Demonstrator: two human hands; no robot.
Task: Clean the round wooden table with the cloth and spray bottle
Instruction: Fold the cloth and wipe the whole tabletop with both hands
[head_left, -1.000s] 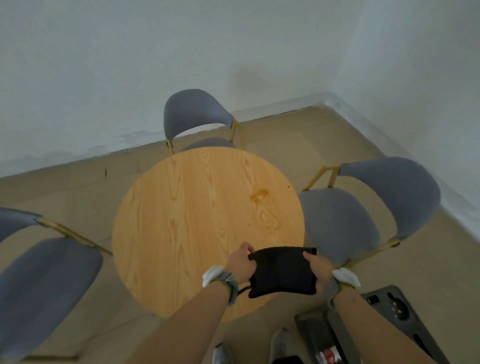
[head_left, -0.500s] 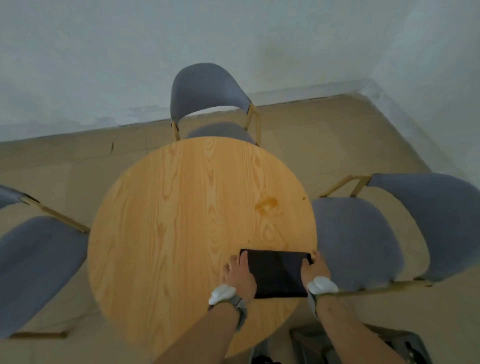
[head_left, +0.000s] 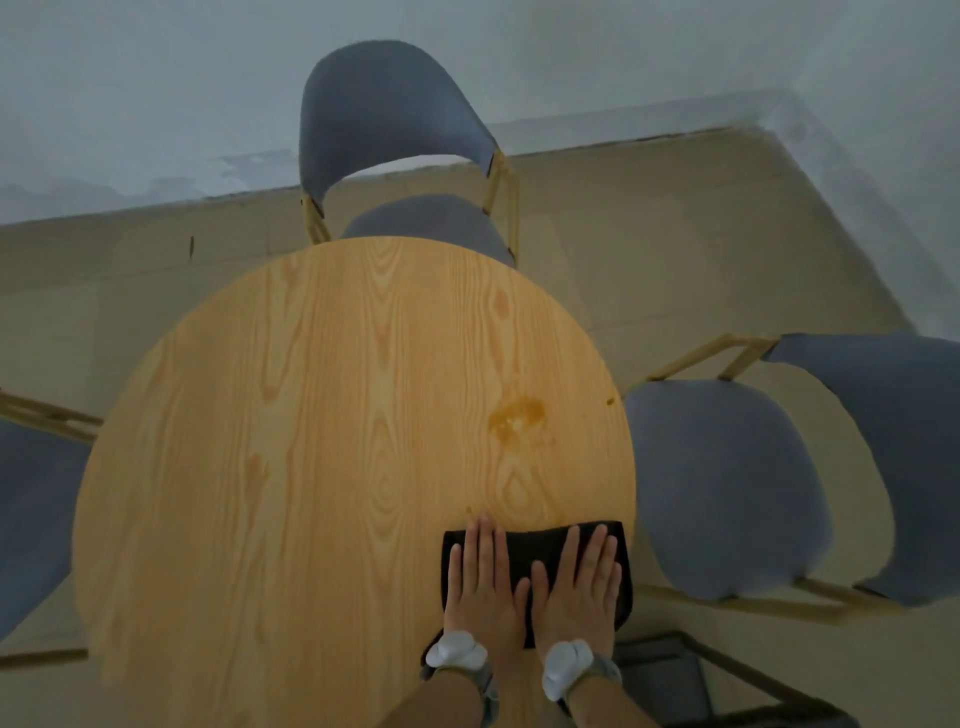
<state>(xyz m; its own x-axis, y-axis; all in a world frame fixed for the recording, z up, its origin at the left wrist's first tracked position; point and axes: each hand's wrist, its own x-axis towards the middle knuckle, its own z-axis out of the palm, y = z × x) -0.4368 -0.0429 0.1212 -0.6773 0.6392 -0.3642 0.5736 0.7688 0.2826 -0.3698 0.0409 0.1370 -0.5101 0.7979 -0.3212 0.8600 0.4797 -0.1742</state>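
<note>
The round wooden table (head_left: 311, 441) fills the middle of the view. A brownish stain (head_left: 517, 418) marks its right half. A black cloth (head_left: 535, 551) lies flat on the table's near right edge. My left hand (head_left: 480, 587) and my right hand (head_left: 582, 587) rest side by side on the cloth, palms down with the fingers stretched out. Each wrist carries a band with a white tracker. No spray bottle is in view.
A grey padded chair (head_left: 395, 130) stands at the far side of the table, another (head_left: 727, 483) at the right, and a third (head_left: 31, 514) at the left. A dark object (head_left: 691, 670) sits on the floor at the lower right. White walls meet in the far right corner.
The cloth went from held stretched between both hands in the air to lying on the table. Both hands now press flat on top of it. The view has moved closer over the table.
</note>
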